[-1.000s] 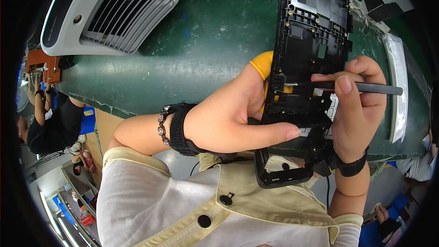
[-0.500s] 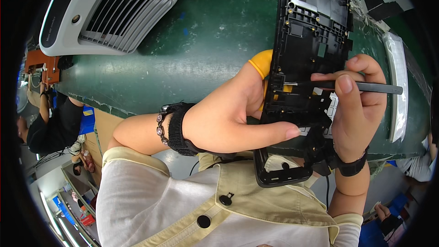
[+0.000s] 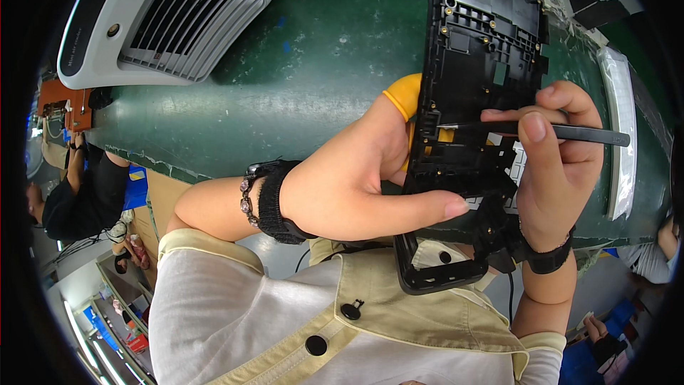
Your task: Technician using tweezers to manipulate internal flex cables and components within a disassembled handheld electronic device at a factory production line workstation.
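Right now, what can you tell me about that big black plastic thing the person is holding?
The black frame looks like hard moulded plastic, long and flat, full of little ribs, square pockets and small brass-coloured dots. It stands lengthwise over the green table, with an open window at its near end. The left hand grips its side, thumb along the edge. The right hand pokes slim dark tweezers into its middle.

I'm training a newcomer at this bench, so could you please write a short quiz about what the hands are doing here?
1. True or false: the left hand steadies the black plastic frame.
2. What does the right hand hold? A) grey tweezers B) a screwdriver C) a brush
3. What white device stands at the far left of the green mat?

Key: 1 true. 2 A, the tweezers. 3 The louvred fan unit.
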Motion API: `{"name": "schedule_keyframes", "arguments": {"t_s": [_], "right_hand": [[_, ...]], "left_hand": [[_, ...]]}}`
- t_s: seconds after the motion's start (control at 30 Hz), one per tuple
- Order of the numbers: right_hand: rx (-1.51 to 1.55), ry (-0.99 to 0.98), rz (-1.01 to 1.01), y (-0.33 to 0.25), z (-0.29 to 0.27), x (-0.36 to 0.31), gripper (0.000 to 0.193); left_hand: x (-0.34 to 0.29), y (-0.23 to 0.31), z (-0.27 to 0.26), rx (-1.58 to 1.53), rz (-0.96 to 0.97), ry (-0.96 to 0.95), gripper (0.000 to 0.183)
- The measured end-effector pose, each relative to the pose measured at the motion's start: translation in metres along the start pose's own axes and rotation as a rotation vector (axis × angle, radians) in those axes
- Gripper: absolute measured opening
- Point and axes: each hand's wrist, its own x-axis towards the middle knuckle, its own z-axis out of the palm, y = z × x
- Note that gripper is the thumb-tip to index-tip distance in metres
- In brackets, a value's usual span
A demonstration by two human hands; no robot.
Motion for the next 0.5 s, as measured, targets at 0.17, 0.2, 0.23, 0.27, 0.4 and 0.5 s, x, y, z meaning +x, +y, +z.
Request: {"name": "schedule_keyframes", "arguments": {"t_s": [0.17, 0.2, 0.23, 0.27, 0.4, 0.5], "right_hand": [[-0.001, -0.034, -0.012, 0.002, -0.002, 0.000, 0.021], [-0.001, -0.034, -0.011, 0.003, -0.001, 0.000, 0.021], [0.034, -0.040, -0.011, 0.003, 0.000, 0.000, 0.021], [0.068, -0.045, -0.010, 0.005, 0.000, 0.000, 0.021], [-0.008, -0.106, -0.067, 0.007, -0.002, 0.002, 0.023], [-0.140, -0.119, -0.218, 0.011, -0.007, 0.004, 0.026]], "left_hand": [[-0.003, 0.006, 0.000, -0.017, -0.005, 0.003, 0.062], [-0.003, 0.007, 0.000, -0.018, -0.005, 0.003, 0.062], [-0.002, 0.008, 0.000, -0.049, -0.080, 0.073, 0.055], [-0.002, 0.008, 0.000, -0.081, -0.155, 0.143, 0.049], [0.002, 0.006, -0.004, 0.023, -0.154, 0.126, 0.044], [0.004, 0.007, -0.002, 0.047, -0.147, 0.182, 0.040]]}}
